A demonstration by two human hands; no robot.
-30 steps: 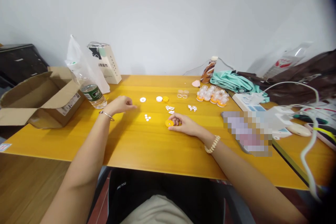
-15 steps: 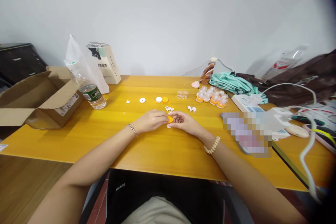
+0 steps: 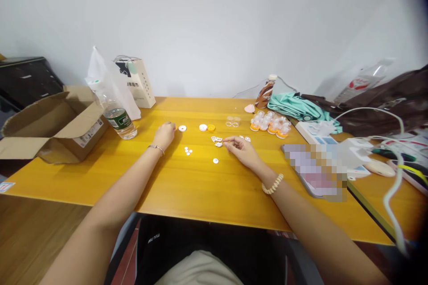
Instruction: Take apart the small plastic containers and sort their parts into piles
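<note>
My left hand (image 3: 164, 135) is at the left of the small parts, back toward the camera, fingers curled down and closed; whatever they hold is hidden. Just right of its fingertips lies a white ring-like disc (image 3: 182, 128). My right hand (image 3: 243, 149) hovers low over the table with fingers loosely bent and apart, nothing visible in them. Its fingertips are beside white perforated pieces (image 3: 218, 144). Several small white discs (image 3: 187, 151) lie between the hands, and one white round piece (image 3: 216, 160) lies nearer me. Farther back are a white disc (image 3: 203, 128) and a yellow disc (image 3: 211, 128).
Clear cups (image 3: 233, 121) and a cluster of clear domed pieces with orange bases (image 3: 270, 124) stand behind my right hand. A phone (image 3: 309, 169) lies at right. On the left are a water bottle (image 3: 121, 121) and an open carton (image 3: 67, 131). A brown bottle (image 3: 266, 92) stands at the back.
My hands have separated; the left moved left and back, the right slightly right. The orange disc between them is out of sight. Small white discs under the left hand now show.
</note>
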